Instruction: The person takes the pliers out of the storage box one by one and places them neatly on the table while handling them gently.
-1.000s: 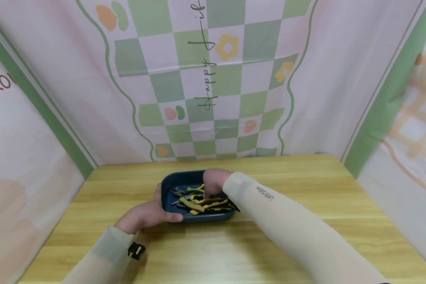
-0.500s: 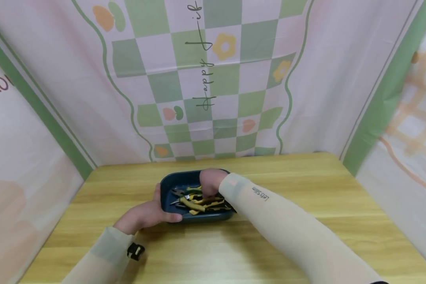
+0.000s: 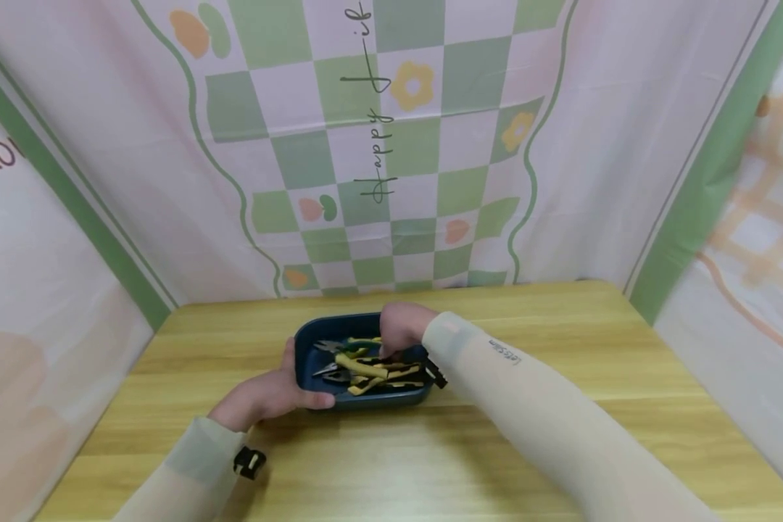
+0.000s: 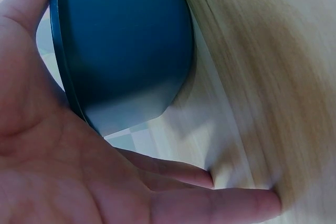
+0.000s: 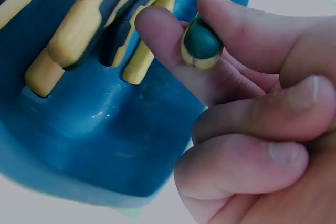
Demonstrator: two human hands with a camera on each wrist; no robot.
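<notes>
A dark blue tray (image 3: 378,400) holds several pliers with yellow-and-black handles (image 3: 365,367). My left hand (image 3: 270,393) is at the tray's left end, its thumb along the near rim; in the left wrist view the fingers (image 4: 220,203) stretch out straight below the tray wall. Inside the tray, my right hand (image 3: 404,328) pinches the end of a green-and-yellow handle (image 5: 202,43) between thumb and forefinger, with its other fingers curled. That handle appears to belong to the green-handled pliers, whose jaws point left. The right hand and forearm hide part of the tray's right side.
The tray stands on a wood-grain table (image 3: 391,464) near its back edge. A patterned curtain (image 3: 391,145) hangs behind, and more printed cloth (image 3: 52,290) flanks both sides. A small black clip-like piece (image 3: 249,462) sits at the left wrist.
My right hand has moved slightly right and away from me. The pliers beneath it have shifted, with a yellow handle now lying farther up and right. The left hand stays in place.
</notes>
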